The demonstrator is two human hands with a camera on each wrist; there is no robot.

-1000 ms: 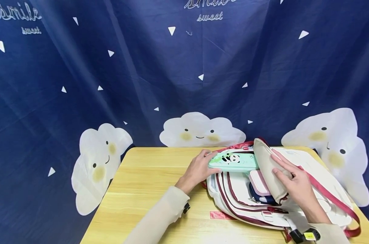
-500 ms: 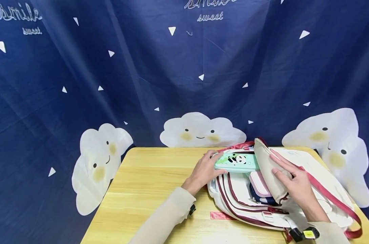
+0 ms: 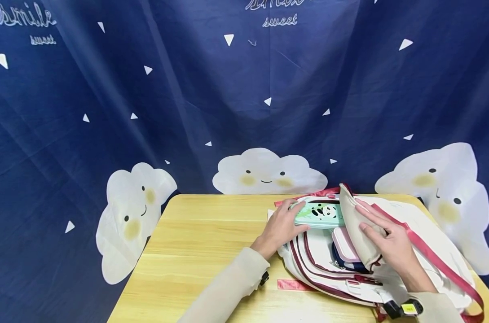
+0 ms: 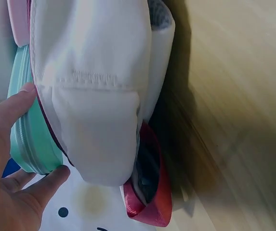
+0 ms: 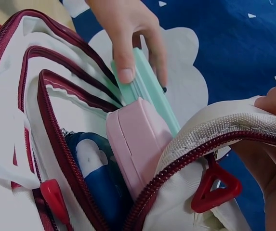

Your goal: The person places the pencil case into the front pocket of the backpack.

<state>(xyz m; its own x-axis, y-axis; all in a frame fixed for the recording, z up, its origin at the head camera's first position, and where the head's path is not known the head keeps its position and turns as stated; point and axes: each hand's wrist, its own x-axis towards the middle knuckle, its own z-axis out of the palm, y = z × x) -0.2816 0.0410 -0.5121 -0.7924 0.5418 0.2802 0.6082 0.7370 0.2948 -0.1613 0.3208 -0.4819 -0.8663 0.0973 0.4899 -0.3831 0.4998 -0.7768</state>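
Note:
My left hand (image 3: 279, 228) grips the end of a mint-green pencil case (image 3: 325, 215) printed with pandas, thumb along one side and fingers on the other. The case lies partly inside the open pocket of a white backpack (image 3: 420, 215) with dark red zips; its far end is hidden behind the front flap (image 3: 353, 224). In the left wrist view a zip runs along the case's edge. My right hand (image 3: 391, 240) holds that flap back, its edge passing between thumb and fingers in the right wrist view. Beside the pencil case sits a pink box-like case (image 5: 138, 139).
A navy item (image 5: 101, 178) with a pale patch lies deeper in the pocket. Red straps (image 3: 442, 260) trail over the backpack's right side. The bag lies on a wooden table (image 3: 196, 233), near a red strip (image 3: 294, 285). Behind hangs a blue cloud-print curtain (image 3: 187, 89).
My left hand has moved right, sliding the pencil case further into the backpack behind the flap. My right hand stays at the flap, nearly still.

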